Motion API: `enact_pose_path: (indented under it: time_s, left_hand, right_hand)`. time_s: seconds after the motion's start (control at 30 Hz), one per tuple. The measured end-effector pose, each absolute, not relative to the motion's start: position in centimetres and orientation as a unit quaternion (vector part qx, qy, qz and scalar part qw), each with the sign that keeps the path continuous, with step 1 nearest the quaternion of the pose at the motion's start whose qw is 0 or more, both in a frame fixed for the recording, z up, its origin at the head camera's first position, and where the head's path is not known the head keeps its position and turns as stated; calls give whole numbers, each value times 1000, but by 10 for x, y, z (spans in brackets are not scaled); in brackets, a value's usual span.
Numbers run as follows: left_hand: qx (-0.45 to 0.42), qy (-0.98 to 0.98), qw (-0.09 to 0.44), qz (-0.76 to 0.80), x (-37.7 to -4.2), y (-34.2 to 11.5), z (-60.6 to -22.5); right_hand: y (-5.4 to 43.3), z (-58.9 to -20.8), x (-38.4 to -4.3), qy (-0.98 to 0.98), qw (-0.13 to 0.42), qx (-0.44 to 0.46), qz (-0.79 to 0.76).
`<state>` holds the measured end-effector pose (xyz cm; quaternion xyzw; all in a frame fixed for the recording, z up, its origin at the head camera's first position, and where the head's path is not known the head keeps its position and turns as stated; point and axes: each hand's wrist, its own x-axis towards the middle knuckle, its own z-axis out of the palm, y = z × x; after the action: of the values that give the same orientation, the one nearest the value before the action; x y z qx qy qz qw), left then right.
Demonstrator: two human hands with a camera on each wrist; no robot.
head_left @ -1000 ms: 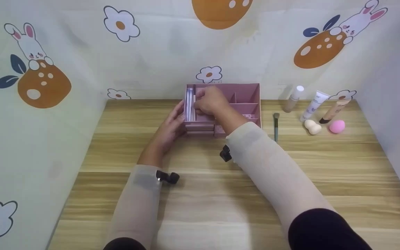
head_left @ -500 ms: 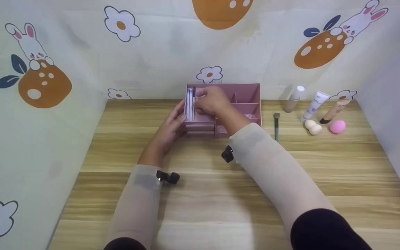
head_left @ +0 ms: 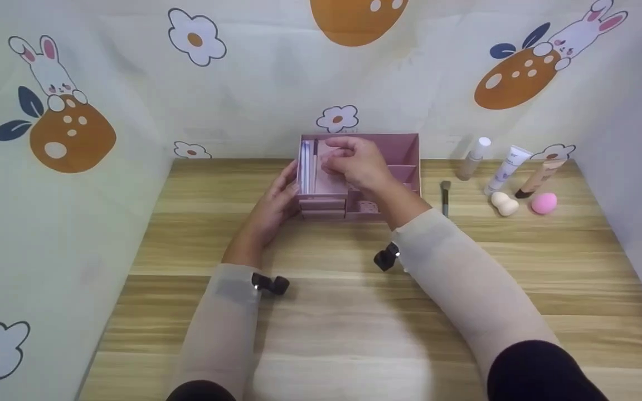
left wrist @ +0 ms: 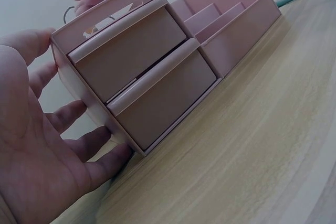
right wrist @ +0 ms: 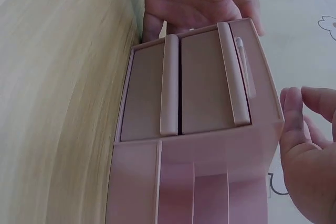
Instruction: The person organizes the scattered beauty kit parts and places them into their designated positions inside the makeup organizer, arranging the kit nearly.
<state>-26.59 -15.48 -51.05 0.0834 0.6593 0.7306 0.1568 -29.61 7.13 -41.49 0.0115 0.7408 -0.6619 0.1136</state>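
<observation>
A pink desktop organizer (head_left: 324,204) with two drawers (left wrist: 126,45) stands against the wall at the back of the table. My left hand (left wrist: 37,140) rests on its left side, fingers spread and fingertips touching the panel. Over the top tray hovers my right hand (head_left: 363,167), with fingers loosely bent and nothing between them. Inside that tray, along its left edge, lie thin white-and-blue sticks (head_left: 305,167) and a slender dark-ended brush-like stick (head_left: 315,161). The right wrist view shows my right fingers (right wrist: 294,119) beside the organizer's upper edge.
To the right of the organizer lies a makeup brush (head_left: 445,197). Beyond it are a white-capped bottle (head_left: 472,159), a white tube (head_left: 506,171), a beige tube (head_left: 538,179), a cream sponge (head_left: 504,204) and a pink sponge (head_left: 544,203). Dividers (head_left: 402,165) split the organizer's right half.
My right hand has let go of the slender stick in the tray, and has moved up and right with its fingers loosened. The left hand has stayed in place.
</observation>
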Motion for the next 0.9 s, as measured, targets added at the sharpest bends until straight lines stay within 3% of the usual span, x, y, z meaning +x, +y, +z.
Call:
enact_pose_path:
  time_s: [0.37,0.9]
  left_hand:
    - [80,666,154,726,-266,-155,-511]
    - [74,661,151,731,-264,-155,-510]
  right_hand:
    - [114,-413,-276,727,90,7,-681]
    - [217,-430,-240,744,67,-1,-665]
